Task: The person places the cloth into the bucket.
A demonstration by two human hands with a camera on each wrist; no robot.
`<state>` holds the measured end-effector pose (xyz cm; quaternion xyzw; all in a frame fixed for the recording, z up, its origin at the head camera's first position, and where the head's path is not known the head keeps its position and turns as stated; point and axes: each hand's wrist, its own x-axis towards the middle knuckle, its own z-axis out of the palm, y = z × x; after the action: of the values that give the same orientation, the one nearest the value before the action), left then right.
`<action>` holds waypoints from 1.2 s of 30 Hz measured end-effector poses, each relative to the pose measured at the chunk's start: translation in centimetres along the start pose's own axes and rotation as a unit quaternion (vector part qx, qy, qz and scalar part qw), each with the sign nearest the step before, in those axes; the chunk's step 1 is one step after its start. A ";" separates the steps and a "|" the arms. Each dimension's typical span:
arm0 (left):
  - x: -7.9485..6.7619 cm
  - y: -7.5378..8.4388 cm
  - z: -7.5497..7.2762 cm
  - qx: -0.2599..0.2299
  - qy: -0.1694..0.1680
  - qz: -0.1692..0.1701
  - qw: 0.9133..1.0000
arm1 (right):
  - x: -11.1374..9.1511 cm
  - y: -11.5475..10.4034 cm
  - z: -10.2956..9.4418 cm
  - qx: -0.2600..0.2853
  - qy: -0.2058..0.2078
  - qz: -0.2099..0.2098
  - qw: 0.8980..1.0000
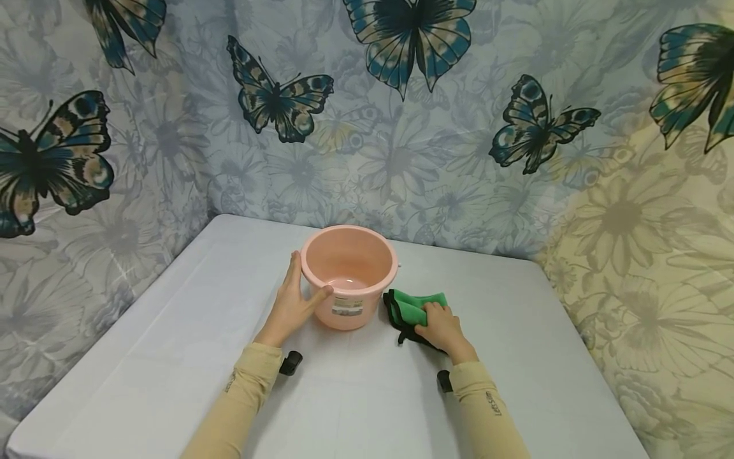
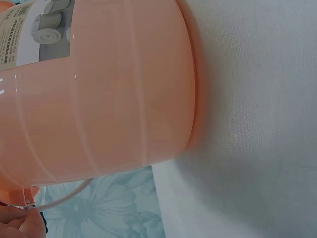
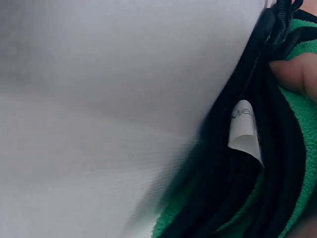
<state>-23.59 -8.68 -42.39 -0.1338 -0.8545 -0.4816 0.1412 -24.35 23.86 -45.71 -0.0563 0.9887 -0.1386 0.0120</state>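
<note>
A pink plastic bucket [image 1: 321, 312] stands upright near the middle of the white table. My left hand [image 1: 289, 309] grips its left side, thumb across the front below the rim and fingers along the wall. In the left wrist view the bucket's ribbed side [image 2: 114, 89] fills much of the frame, with fingertips [image 2: 32, 223] at the thin handle's joint. To the right of the bucket, my right hand [image 1: 444, 328] holds a folded green cloth [image 1: 410, 309] with black edging. A thumb [image 3: 299, 74] presses on the cloth in the right wrist view, near a white tag [image 3: 244, 126].
The white-covered table [image 1: 172, 331] ends at a butterfly-patterned wall covering [image 1: 395, 159] behind and at both sides. A paper label [image 1: 346, 306] is stuck on the bucket's front. Black wrist devices [image 1: 291, 363] show beside both sleeves.
</note>
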 end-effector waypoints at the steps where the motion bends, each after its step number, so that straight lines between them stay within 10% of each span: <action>1: 0.0 0.0 0.0 0.000 0.000 0.001 1.000 | 0.0 0.0 0.0 0.000 0.005 -0.001 1.000; 36: 0.1 -0.2 0.1 0.001 0.008 0.004 1.000 | -1.5 -0.7 -4.8 0.134 0.075 -0.019 0.988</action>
<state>-23.78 -8.69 -42.55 -0.1337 -0.8533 -0.4813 0.1498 -22.98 24.67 -40.90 -0.0627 0.9581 -0.2735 -0.0573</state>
